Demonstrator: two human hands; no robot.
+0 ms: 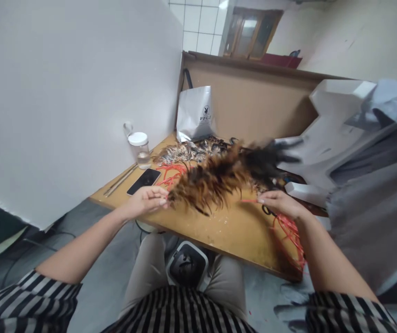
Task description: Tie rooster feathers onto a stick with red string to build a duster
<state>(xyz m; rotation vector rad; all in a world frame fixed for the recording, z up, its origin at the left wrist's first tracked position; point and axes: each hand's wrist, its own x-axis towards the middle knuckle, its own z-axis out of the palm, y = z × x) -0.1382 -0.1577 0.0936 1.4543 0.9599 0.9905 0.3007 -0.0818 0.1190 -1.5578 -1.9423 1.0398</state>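
Note:
A long bundle of brown and black feathers (219, 175) stretches across the wooden table (233, 231) in front of me. My left hand (148, 199) is closed in a pinch on the bundle's near left end. My right hand (279, 203) rests on the table at the right, fingers closed on a thin red string (250, 200) that runs toward the feathers. More red string (290, 233) lies under and beside my right wrist.
A black phone (143, 181), chopstick-like sticks (120, 181) and a white-lidded glass jar (140, 149) sit at the table's left. A silver bag (194, 113) and loose feathers (187, 151) lie at the back. White foam pieces (326, 134) and grey cloth (375, 208) crowd the right.

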